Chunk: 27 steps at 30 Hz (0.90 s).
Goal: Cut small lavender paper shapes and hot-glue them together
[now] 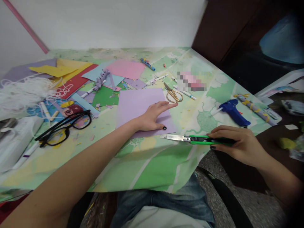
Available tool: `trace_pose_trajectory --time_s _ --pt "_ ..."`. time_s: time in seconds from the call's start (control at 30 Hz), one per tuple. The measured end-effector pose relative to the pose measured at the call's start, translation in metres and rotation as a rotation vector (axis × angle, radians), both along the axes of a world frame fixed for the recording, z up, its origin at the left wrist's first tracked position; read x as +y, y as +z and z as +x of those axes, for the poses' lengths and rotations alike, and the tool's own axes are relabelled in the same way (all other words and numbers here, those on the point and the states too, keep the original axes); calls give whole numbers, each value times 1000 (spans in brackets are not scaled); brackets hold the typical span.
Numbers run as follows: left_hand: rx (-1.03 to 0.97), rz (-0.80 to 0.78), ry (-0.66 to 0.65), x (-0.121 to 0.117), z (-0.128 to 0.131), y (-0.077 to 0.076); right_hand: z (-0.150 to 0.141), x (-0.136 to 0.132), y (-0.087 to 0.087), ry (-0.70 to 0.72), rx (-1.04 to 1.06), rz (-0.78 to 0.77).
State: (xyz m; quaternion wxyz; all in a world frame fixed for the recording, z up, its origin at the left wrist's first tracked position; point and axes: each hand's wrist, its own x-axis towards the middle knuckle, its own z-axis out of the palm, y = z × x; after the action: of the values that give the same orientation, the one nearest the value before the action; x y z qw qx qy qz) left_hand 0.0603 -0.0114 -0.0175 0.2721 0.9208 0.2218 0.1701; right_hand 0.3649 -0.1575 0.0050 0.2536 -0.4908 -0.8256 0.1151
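Observation:
My left hand (155,115) lies flat, fingers stretched out, on a lilac sheet of paper (137,104) in the middle of the table. My right hand (235,144) is closed round a green utility knife (197,139) at the table's right edge. The knife's blade is extended and points left, its tip just at the lilac sheet's near right corner. Gold scissors (173,94) lie just beyond my left fingertips.
Black glasses (65,126) lie at the left. Coloured paper sheets (76,77), scraps, markers and white string (21,91) clutter the far left. A blue glue gun (232,110) and a wrapped tube (253,107) sit at the right. The table (152,171) has a green patterned cover.

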Motion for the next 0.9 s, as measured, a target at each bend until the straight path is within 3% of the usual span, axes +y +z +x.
trace_pose_trajectory --time_s 0.13,0.27,0.53,0.9 --pt "-5 -7 5 0 0 -1 4 -4 -1 -13 2 -12" --pt "25 15 7 0 0 -1 18 -14 -6 -117 18 -21" --pt "45 -47 -74 2 -1 3 36 -24 -15 -241 48 -14" --pt "-25 -96 -105 2 -4 4 5 -12 -9 -132 -2 16"
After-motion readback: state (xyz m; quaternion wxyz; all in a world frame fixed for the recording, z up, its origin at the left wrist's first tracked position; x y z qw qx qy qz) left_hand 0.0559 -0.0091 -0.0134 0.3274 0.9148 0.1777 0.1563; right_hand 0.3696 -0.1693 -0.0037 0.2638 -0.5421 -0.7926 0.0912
